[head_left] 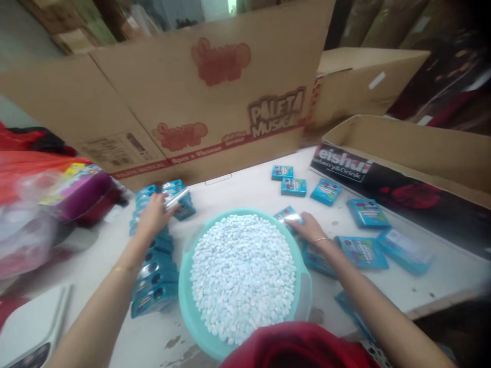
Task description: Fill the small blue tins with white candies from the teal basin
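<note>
A turquoise basin [184, 286] full of small pale candies [243, 271] sits on the table in front of me. Left of it, my left hand [155, 214] is closed around a shiny silvery thing [177, 198], too blurred to name, above rows of small blue boxes [155, 281]. On the basin's right side, my right hand [310, 228] grips a small blue box [287, 213] with a glossy, bright end. More blue boxes [360, 251] lie flat around and beyond that hand, some partly hidden by my forearm.
Behind the basin stands a large cardboard carton [215, 107]. An open black-printed box [399, 174] borders the right side. A white device like a scale [34, 322] sits at lower left, below plastic bags [26, 225] and a purple package [82, 197].
</note>
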The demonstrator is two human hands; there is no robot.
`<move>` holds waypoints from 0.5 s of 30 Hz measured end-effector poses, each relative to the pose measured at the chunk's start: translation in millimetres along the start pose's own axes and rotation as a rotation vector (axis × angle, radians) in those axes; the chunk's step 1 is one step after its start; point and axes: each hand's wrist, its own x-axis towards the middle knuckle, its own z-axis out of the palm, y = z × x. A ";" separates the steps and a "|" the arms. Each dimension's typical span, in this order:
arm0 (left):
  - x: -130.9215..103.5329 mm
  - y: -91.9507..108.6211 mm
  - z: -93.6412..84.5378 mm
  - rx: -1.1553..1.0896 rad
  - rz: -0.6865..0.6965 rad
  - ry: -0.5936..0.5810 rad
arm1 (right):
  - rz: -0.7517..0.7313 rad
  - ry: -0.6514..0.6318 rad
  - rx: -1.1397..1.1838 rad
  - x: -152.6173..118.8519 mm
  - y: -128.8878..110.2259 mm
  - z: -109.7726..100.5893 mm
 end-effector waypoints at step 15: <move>-155.4 135.2 32.0 -0.181 0.330 -0.667 | 0.015 0.205 1.126 -79.4 -35.3 -91.8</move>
